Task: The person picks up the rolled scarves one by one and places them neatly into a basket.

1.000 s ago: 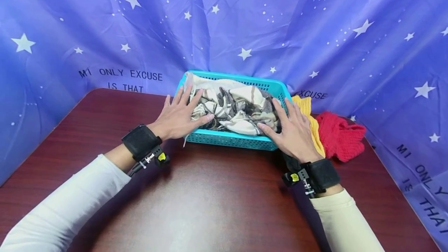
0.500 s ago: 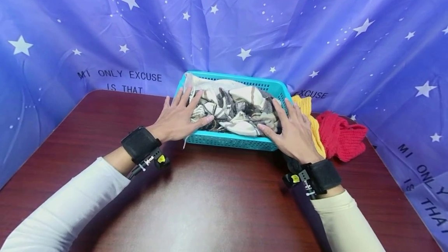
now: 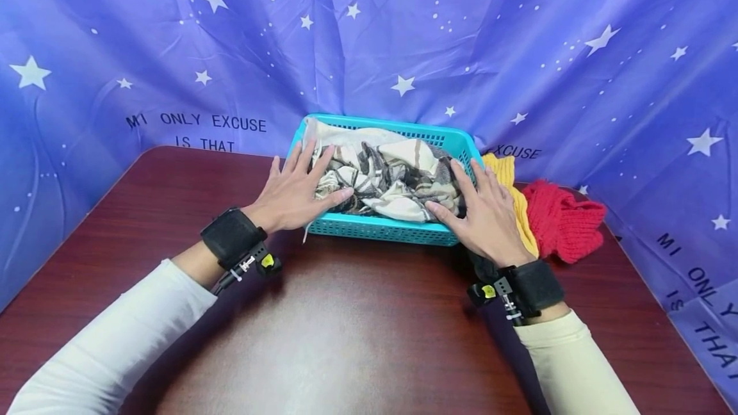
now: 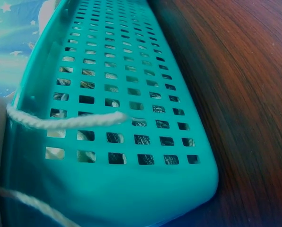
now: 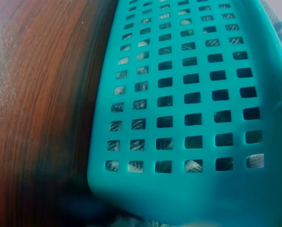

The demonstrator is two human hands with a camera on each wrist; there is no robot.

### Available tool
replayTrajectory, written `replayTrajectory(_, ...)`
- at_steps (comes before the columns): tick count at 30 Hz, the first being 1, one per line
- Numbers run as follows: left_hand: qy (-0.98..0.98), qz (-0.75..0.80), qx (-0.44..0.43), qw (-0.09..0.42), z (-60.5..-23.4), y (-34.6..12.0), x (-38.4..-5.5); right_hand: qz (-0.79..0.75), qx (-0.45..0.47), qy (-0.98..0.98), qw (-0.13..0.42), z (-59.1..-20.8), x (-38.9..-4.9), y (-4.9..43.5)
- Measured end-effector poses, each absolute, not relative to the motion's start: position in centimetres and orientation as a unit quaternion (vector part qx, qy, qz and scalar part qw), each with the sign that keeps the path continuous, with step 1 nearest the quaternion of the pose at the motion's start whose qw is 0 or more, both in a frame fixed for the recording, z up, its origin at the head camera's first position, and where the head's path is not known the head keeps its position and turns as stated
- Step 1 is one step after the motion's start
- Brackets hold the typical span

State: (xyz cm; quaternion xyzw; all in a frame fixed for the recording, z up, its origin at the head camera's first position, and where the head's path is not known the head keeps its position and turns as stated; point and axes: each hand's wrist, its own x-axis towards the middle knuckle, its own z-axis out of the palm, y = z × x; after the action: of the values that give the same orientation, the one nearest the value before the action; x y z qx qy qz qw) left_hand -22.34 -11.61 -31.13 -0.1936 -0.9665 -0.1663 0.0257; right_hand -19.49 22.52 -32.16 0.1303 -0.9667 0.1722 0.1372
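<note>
A turquoise plastic basket [image 3: 380, 230] with square holes stands at the back of the table, filled with a crumpled plaid cloth [image 3: 398, 207] in white, grey and brown. My left hand [image 3: 288, 200] lies over the basket's left end with fingers spread, fingertips on the cloth. Over the right end my right hand [image 3: 490, 219] is spread likewise, thumb and fingertips at the cloth's edge. White twisted fringe cords [image 4: 65, 123] hang over the rim in the left wrist view. The right wrist view shows the basket's perforated side [image 5: 178, 109], with cloth behind its holes.
Right of the basket lie a yellow knitted piece [image 3: 521, 216] and a bunched red knitted piece [image 3: 567, 219], close against my right hand. A purple star-printed curtain [image 3: 369, 31] hangs behind the dark reddish wooden table [image 3: 346, 312]. Both wrists carry black camera straps [image 3: 233, 235].
</note>
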Motion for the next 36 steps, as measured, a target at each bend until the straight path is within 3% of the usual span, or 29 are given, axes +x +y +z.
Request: replayTrajectory(36, -0.965, -0.176, -0.196, 0.019, -31.04, -11.76, -22.23, 0.166, 0.128, -0.968, 0.138, -32.17, -19.62, 22.42)
